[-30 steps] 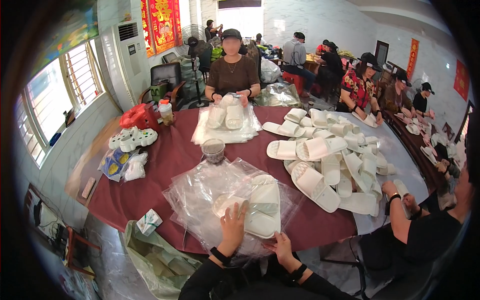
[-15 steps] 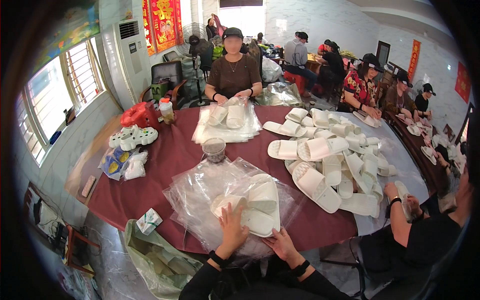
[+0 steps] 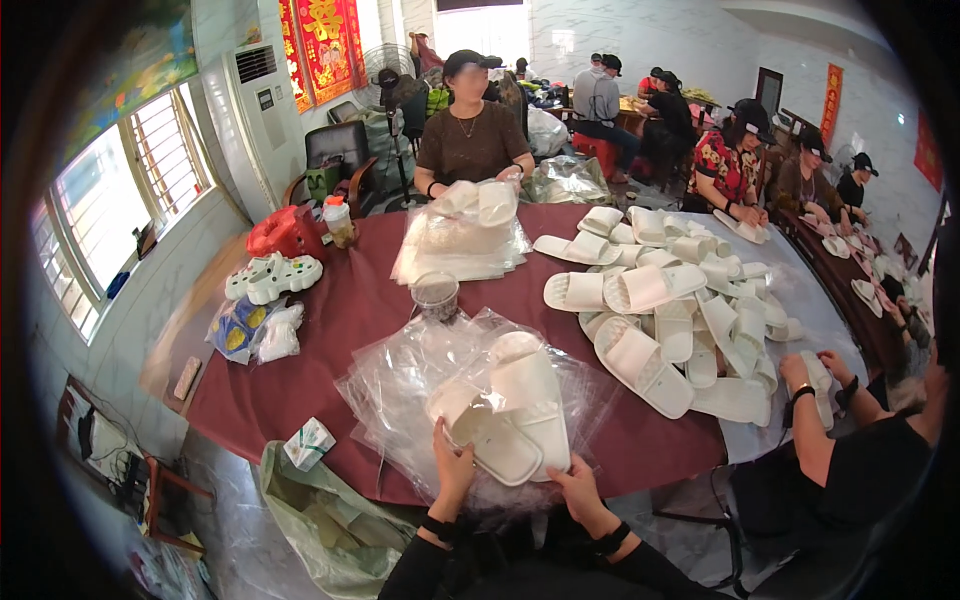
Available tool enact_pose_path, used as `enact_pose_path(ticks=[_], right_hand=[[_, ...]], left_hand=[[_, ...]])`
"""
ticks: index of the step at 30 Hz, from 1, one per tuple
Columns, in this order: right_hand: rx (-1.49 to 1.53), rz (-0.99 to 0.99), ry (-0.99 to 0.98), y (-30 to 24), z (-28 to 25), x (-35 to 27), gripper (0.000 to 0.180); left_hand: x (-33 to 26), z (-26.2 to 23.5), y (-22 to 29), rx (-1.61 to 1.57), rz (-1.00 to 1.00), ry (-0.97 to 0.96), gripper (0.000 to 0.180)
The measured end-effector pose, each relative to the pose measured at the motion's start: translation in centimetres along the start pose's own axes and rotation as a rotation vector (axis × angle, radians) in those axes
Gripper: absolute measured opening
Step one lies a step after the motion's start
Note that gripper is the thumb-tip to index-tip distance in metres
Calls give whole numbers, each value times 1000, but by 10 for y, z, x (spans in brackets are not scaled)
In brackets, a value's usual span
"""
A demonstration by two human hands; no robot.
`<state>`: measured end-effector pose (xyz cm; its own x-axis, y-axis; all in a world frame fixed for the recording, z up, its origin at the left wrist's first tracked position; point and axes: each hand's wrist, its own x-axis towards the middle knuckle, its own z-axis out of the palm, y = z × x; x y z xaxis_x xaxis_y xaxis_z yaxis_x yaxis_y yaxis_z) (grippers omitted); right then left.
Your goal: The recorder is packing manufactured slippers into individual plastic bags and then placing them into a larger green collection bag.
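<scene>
Two white slide slippers, the left slipper point(image 3: 505, 452) and the right slipper point(image 3: 540, 415), lie side by side and overlapping in front of me, toes pointing away. My left hand point(image 3: 454, 470) is closed on the outer edge of the left slipper, thumb along its side. The right slipper's heel is pinched by my right hand point(image 3: 583, 496), the thumb on top and the other fingers mostly hidden. Below them spreads a loose stack of clear plastic bags point(image 3: 385, 395). Whether the pair is inside a bag, I cannot tell.
A large heap of white slippers point(image 3: 650, 350) covers the table's right side. Across the table a person point(image 3: 470, 140) handles slippers over stacked bags point(image 3: 450, 258). A clear tub point(image 3: 436, 296) stands beyond my bags; a small box point(image 3: 309, 444) sits at the near left edge.
My left hand has shifted from the slipper's top down to its outer edge. The pair has tilted slightly upward between my hands. The person opposite has turned their head aside.
</scene>
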<state>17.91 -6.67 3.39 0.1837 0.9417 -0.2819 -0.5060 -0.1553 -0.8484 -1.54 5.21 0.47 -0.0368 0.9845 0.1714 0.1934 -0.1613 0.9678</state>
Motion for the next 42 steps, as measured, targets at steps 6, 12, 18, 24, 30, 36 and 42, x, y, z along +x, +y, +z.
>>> enact_pose_path(ticks=[6, 12, 18, 24, 30, 36, 42], right_hand=[[-220, -170, 176, -26, -14, -18, 24], [-75, -190, 264, -18, -18, -13, 28], [-194, -209, 158, -11, -14, -17, 31], [-172, -200, 150, -14, -23, -21, 32], [-147, -191, 142, -21, -25, -24, 33], [-379, -285, 167, -5, -32, -22, 28], [-504, -486, 129, -7, -28, -20, 32]], left_hand=[[-10, -5, 22, -8, -123, -164, 71], [-23, 3, 58, 628, 265, -77, 67], [-2, 15, 80, 893, 642, -207, 59], [2, 50, 91, 1058, 746, -412, 63], [12, 68, 104, 1059, 817, -443, 59], [13, 81, 81, 779, 787, -409, 52], [-14, 98, 86, 708, 716, -428, 50]])
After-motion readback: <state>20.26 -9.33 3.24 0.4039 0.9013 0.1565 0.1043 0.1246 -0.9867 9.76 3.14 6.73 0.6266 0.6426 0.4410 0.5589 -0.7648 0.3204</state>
